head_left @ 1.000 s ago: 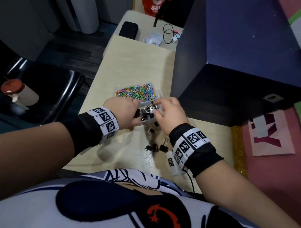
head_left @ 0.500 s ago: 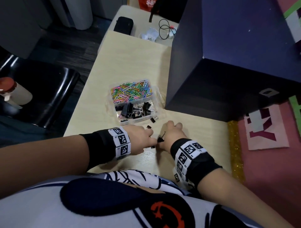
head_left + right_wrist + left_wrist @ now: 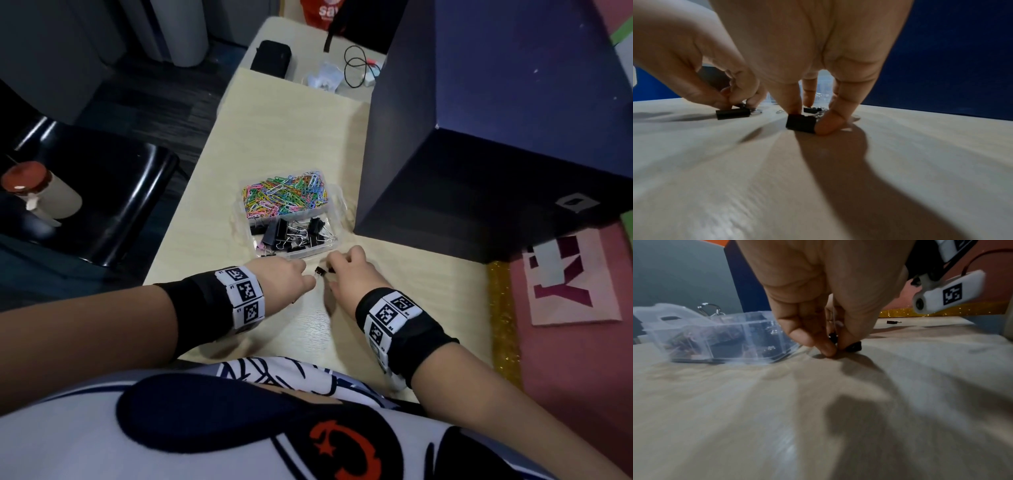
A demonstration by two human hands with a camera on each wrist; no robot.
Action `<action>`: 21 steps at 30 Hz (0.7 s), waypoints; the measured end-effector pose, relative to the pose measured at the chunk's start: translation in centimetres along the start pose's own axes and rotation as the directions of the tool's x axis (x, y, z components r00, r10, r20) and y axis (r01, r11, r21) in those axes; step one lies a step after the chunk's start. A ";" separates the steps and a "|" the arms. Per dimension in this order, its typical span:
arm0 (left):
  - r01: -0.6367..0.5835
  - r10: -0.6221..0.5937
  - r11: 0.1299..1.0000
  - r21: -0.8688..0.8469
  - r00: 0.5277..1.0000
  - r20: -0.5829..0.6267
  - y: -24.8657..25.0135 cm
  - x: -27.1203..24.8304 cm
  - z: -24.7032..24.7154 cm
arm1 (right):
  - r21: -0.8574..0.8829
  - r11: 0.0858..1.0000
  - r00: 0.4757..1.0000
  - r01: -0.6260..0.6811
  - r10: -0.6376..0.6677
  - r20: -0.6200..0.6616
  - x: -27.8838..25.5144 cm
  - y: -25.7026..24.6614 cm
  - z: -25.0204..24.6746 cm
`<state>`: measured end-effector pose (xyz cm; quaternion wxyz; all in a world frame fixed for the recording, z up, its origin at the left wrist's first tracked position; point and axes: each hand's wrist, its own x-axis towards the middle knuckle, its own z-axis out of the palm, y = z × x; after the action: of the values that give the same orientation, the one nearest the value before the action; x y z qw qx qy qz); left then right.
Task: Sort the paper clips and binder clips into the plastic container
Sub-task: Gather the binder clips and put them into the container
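A clear plastic container stands mid-table, with coloured paper clips in its far compartment and black binder clips in the near one. Both hands are low on the table just in front of it. My left hand pinches a small black binder clip by its wire handles, seen in the right wrist view as a clip touching the table. My right hand pinches another black binder clip between thumb and forefinger on the tabletop. A third loose clip lies just behind the right fingers.
A large dark blue box stands close to the container's right side. A black chair with a red-capped bottle is left of the table. A black pouch and cables lie at the far end. Another clip lies further right.
Both hands left the container's binder clip compartment and came down to the loose clips on the table in front of it. They now pinch one each.
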<state>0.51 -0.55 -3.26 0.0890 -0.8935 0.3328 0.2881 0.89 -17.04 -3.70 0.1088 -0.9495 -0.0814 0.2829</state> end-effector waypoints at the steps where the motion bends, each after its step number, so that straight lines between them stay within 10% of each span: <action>1: 0.008 -0.008 1.000 -0.013 1.000 0.006 0.0 0.0 -0.1 | -0.004 1.000 1.000 -0.015 0.015 -0.002 0.1 -0.1 -0.1; 8: 0.052 -0.088 0.983 -0.175 0.975 -0.204 -0.8 -0.6 -2.1 | 0.030 0.993 0.992 -0.114 0.116 -0.044 0.6 -0.1 -0.1; 16: 0.147 -0.277 0.950 -0.275 0.801 -0.531 -5.3 -1.5 -3.9 | 0.378 0.926 0.954 -0.013 0.125 -0.272 0.7 -0.2 -3.1; 21: 0.133 -0.183 0.981 -0.140 0.866 -0.465 -4.0 -1.5 -3.1 | 0.402 0.901 0.876 0.161 0.057 -0.478 0.4 -1.9 -5.0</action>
<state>3.58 2.26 0.02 -0.0185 -0.9644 0.2548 0.0685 3.82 -15.92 0.69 0.3398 -0.9392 -0.0137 0.0473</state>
